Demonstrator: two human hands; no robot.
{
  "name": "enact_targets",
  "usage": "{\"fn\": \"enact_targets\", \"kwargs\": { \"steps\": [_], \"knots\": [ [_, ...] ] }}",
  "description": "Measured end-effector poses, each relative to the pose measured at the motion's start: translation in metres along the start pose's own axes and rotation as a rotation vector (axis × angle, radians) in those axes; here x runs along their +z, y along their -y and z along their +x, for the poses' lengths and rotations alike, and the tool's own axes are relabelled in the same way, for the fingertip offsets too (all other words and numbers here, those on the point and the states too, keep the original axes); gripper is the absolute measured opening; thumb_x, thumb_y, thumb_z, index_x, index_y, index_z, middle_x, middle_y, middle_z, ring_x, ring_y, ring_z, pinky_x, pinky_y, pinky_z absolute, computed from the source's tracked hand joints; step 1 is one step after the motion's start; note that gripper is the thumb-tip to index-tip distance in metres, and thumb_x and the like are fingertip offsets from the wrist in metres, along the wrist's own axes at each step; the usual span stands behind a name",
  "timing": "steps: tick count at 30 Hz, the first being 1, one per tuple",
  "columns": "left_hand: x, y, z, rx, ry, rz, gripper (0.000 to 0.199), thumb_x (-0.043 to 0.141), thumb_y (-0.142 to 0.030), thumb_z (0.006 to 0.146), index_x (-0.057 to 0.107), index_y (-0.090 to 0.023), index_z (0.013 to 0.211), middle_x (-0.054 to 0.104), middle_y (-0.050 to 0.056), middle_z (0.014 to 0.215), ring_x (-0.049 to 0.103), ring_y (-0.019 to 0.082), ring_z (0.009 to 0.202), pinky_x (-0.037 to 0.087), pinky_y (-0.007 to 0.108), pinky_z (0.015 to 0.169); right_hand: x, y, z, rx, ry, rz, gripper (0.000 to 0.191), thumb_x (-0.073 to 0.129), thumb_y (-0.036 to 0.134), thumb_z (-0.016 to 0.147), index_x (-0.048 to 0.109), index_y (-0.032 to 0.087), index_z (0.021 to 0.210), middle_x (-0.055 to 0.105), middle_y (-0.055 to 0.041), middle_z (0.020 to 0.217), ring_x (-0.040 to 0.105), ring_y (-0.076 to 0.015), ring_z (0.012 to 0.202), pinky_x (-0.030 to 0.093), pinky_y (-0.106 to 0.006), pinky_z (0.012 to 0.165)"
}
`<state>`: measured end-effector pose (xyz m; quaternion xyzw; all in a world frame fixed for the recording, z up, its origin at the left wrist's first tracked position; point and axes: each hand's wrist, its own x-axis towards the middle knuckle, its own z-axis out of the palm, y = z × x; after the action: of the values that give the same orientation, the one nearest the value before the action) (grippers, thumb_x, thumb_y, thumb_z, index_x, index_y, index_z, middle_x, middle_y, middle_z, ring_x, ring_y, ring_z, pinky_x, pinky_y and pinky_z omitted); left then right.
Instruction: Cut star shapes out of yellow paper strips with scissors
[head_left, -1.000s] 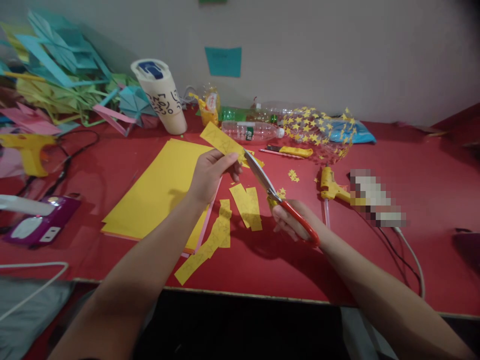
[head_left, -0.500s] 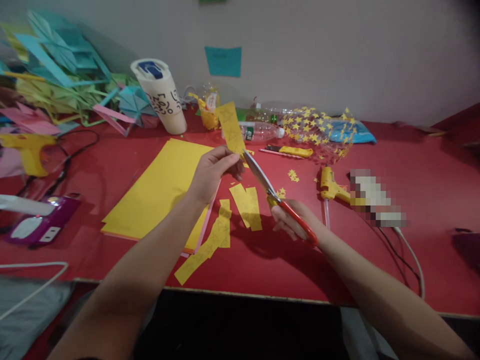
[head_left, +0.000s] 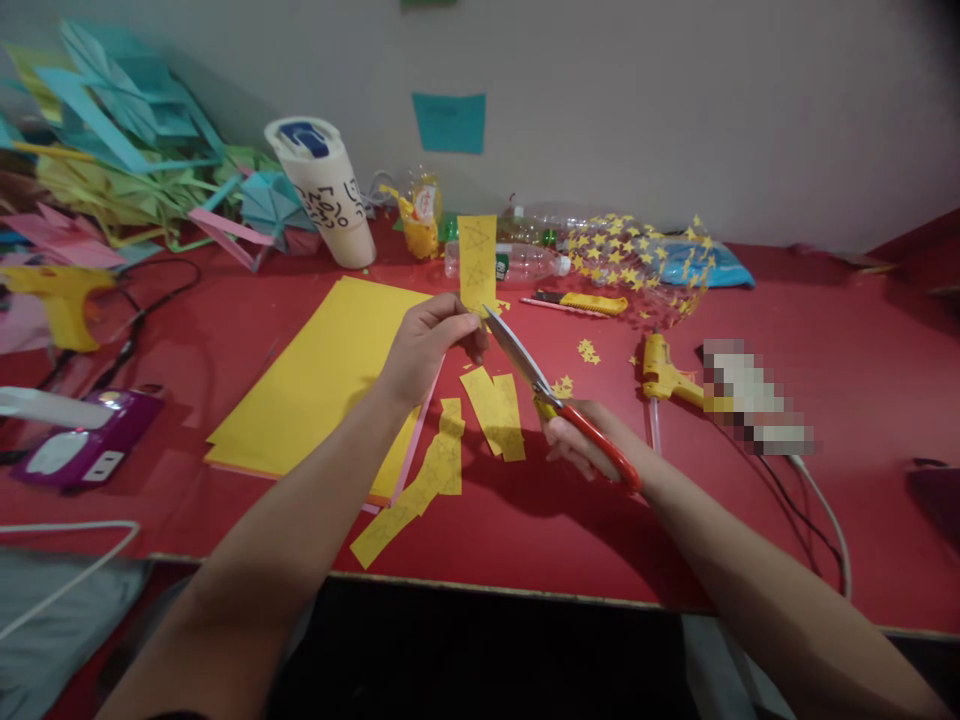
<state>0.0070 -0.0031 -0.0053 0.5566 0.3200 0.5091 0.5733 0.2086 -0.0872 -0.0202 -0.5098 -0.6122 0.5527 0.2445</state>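
Note:
My left hand (head_left: 439, 340) pinches the lower end of a yellow paper strip (head_left: 478, 255) with stars drawn on it, which stands nearly upright. My right hand (head_left: 581, 435) is closed round the red-handled scissors (head_left: 600, 440). Their blade tips touch or nearly touch the strip's lower part, beside my left fingertips. Below the hands lie more yellow strips with drawn stars (head_left: 491, 410), others (head_left: 420, 490) overlapping nearer the table edge. Small cut stars (head_left: 589, 351) lie right of the blades. A stack of yellow sheets (head_left: 315, 380) is partly under my left forearm.
On the red table (head_left: 847, 400) are a white tumbler (head_left: 330, 200), plastic bottles (head_left: 536, 262), a yellow cutter (head_left: 592, 303), a glue gun (head_left: 660, 370), another glue gun (head_left: 67, 290) and a purple device (head_left: 90, 440). Folded coloured paper (head_left: 142, 130) is piled at the back left.
The held strip has turned from a leftward lean to nearly upright, its top swinging right. Both hands have hardly moved, and the scissors stay beside the strip.

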Motion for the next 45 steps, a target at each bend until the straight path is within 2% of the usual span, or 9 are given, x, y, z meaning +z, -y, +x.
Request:
{"fn": "enact_targets", "kwargs": {
  "steps": [11, 14, 23, 25, 30, 37, 42, 45],
  "knots": [
    [-0.005, 0.0, 0.0, 0.015, 0.023, 0.089, 0.013, 0.057, -0.021, 0.072, 0.057, -0.016, 0.06, 0.062, -0.002, 0.057, 0.056, 0.006, 0.048, 0.05, 0.023, 0.052, 0.0, -0.01, 0.003, 0.032, -0.026, -0.02, 0.056, 0.05, 0.076, 0.072, 0.042, 0.022, 0.059, 0.035, 0.0103, 0.031, 0.04, -0.0077, 0.028, 0.052, -0.029, 0.05],
    [-0.006, -0.002, 0.001, 0.007, 0.03, 0.081, 0.013, 0.058, -0.02, 0.071, 0.058, -0.015, 0.058, 0.062, -0.002, 0.056, 0.056, 0.007, 0.047, 0.049, 0.023, 0.05, -0.002, -0.011, 0.004, 0.05, -0.042, -0.043, 0.057, 0.051, 0.077, 0.071, 0.044, 0.022, 0.059, 0.037, 0.0095, 0.033, 0.039, -0.0075, 0.027, 0.048, -0.027, 0.043],
    [-0.014, -0.008, 0.001, -0.052, 0.054, 0.182, 0.014, 0.06, -0.021, 0.069, 0.061, -0.014, 0.057, 0.061, 0.0, 0.053, 0.054, 0.007, 0.045, 0.047, 0.023, 0.048, -0.006, 0.013, -0.001, 0.137, -0.02, -0.076, 0.06, 0.057, 0.08, 0.059, 0.043, 0.021, 0.058, 0.043, 0.0055, 0.042, 0.049, -0.0102, 0.034, 0.031, -0.02, 0.029],
    [-0.017, -0.009, 0.001, -0.059, 0.068, 0.189, 0.014, 0.061, -0.021, 0.069, 0.061, -0.014, 0.057, 0.061, 0.0, 0.052, 0.054, 0.007, 0.045, 0.048, 0.022, 0.048, -0.006, 0.013, -0.001, 0.128, -0.012, -0.079, 0.061, 0.056, 0.08, 0.059, 0.042, 0.021, 0.058, 0.041, 0.0066, 0.041, 0.046, -0.0091, 0.032, 0.033, -0.02, 0.031],
    [-0.019, -0.011, 0.001, -0.07, 0.091, 0.193, 0.014, 0.061, -0.02, 0.069, 0.061, -0.014, 0.057, 0.06, 0.0, 0.051, 0.054, 0.007, 0.044, 0.047, 0.022, 0.047, -0.006, 0.013, 0.0, 0.084, 0.01, -0.078, 0.061, 0.056, 0.08, 0.061, 0.036, 0.023, 0.054, 0.035, 0.0093, 0.037, 0.043, -0.008, 0.031, 0.046, -0.025, 0.042],
    [-0.02, -0.013, 0.002, -0.071, 0.109, 0.183, 0.015, 0.061, -0.019, 0.069, 0.06, -0.015, 0.054, 0.059, 0.0, 0.05, 0.054, 0.007, 0.044, 0.046, 0.021, 0.045, -0.006, 0.007, 0.002, 0.078, 0.017, -0.049, 0.058, 0.059, 0.076, 0.061, 0.039, 0.023, 0.055, 0.036, 0.0084, 0.038, 0.047, -0.0101, 0.033, 0.035, -0.021, 0.033],
    [-0.02, -0.014, 0.001, -0.076, 0.103, 0.191, 0.015, 0.061, -0.018, 0.069, 0.061, -0.015, 0.054, 0.059, 0.0, 0.051, 0.054, 0.008, 0.045, 0.046, 0.021, 0.045, -0.007, 0.001, 0.004, 0.077, 0.026, -0.048, 0.056, 0.061, 0.073, 0.064, 0.038, 0.022, 0.055, 0.035, 0.0086, 0.039, 0.047, -0.0102, 0.035, 0.042, -0.023, 0.039],
    [-0.02, -0.015, 0.001, -0.075, 0.113, 0.184, 0.015, 0.061, -0.018, 0.069, 0.061, -0.015, 0.054, 0.059, 0.0, 0.051, 0.055, 0.008, 0.045, 0.046, 0.02, 0.044, -0.008, 0.0, 0.004, 0.084, 0.029, -0.06, 0.054, 0.061, 0.071, 0.065, 0.039, 0.022, 0.056, 0.037, 0.0078, 0.041, 0.047, -0.0097, 0.035, 0.04, -0.022, 0.037]
  ]
}}
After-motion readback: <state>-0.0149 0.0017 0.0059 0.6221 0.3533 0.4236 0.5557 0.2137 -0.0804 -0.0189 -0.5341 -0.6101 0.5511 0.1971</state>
